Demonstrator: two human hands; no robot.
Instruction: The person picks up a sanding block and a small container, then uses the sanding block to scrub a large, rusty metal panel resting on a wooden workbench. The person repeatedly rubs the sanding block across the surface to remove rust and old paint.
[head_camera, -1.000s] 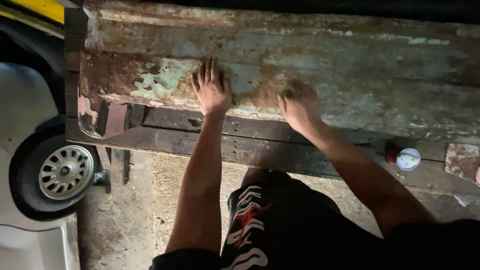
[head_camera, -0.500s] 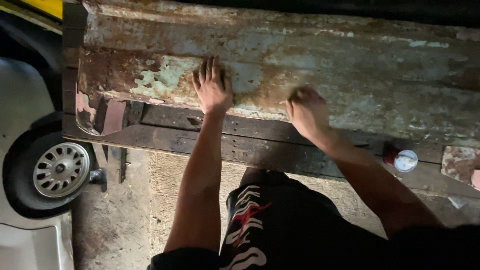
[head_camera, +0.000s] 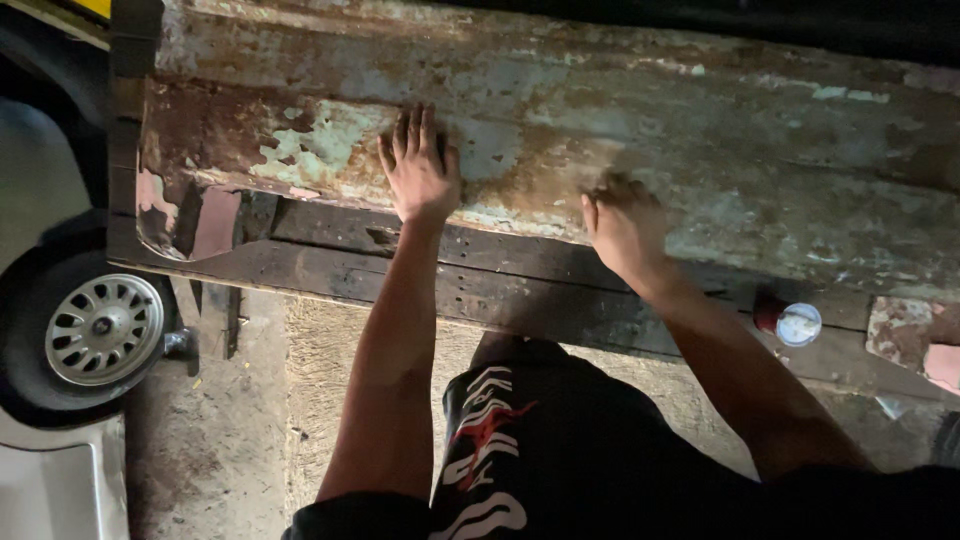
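Long rusty sheet-metal panel w/ flaking pale-green paint (head_camera: 560, 150) lay across dark wooden desk (head_camera: 500, 285), left hand (head_camera: 420, 175) flat on it, fingers released, right hand (head_camera: 625, 225) pressing w/ fingers clenched, small red white-capped can (head_camera: 788, 320) nearby.

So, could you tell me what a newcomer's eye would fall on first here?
The long rusty metal panel with flaking pale-green paint spans the upper frame on dark wooden planks. The left hand lies flat on it, the right hand curled. A silver-spoked car wheel sits lower left.
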